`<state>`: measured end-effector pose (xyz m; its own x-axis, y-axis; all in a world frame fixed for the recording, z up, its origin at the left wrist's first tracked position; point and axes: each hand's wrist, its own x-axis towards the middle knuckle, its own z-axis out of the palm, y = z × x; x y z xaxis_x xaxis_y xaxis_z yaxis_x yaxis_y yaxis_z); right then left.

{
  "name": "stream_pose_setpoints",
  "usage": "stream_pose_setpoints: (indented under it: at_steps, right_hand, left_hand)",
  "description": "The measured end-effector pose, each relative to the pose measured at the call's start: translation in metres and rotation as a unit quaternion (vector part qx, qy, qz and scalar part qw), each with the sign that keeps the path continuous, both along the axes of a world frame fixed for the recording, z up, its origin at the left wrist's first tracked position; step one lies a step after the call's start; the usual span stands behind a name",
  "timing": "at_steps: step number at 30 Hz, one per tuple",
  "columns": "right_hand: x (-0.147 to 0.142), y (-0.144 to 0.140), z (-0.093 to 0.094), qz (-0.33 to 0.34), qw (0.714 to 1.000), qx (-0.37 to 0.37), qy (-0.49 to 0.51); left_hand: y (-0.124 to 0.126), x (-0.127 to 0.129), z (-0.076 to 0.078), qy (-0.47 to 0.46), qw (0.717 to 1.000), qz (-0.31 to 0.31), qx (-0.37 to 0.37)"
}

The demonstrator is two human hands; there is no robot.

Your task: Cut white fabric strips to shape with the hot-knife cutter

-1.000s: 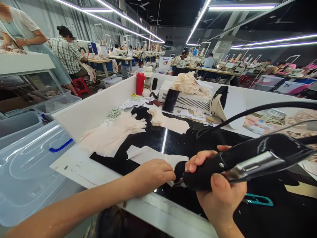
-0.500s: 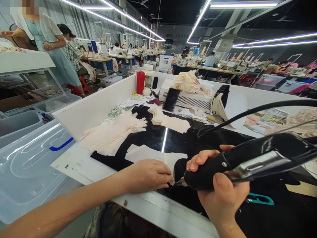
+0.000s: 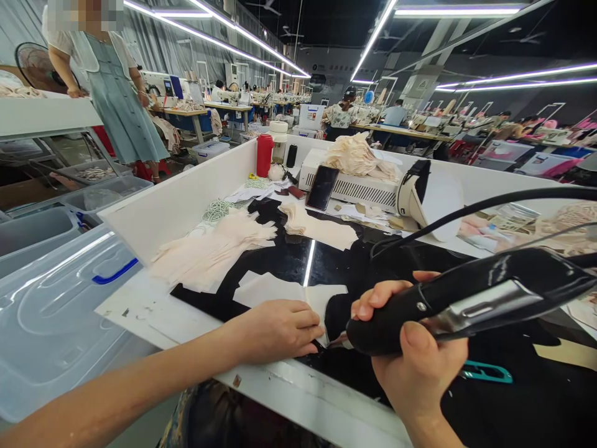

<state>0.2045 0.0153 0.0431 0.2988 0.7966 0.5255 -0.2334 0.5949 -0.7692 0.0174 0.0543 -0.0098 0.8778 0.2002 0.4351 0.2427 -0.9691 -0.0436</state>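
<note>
A pale fabric piece (image 3: 284, 292) at the near edge of the black worktop (image 3: 326, 261) is pressed flat under the left hand (image 3: 275, 330), while a black corded handheld tool (image 3: 466, 298), gripped in the closed right hand (image 3: 415, 367), is held with its tip apparently at the piece's right edge, so trimming seems in hand and a steady pass along that edge is called for.

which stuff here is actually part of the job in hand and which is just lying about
In use:
right hand gripping the black tool
left hand flat on the white piece
black table

Lying about:
cream stack
red bottle
phone
white box
teal scissors
clear bin lid
</note>
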Motion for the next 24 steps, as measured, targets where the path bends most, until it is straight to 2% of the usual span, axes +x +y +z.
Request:
stream_pose_setpoints:
  at_steps: [24]
  right_hand:
    - [-0.0007,-0.0027,-0.0040,-0.003,1.000,0.000,-0.014]
  left_hand:
    - [-0.0026,-0.0102,0.0017,-0.021,0.997,-0.004,-0.068]
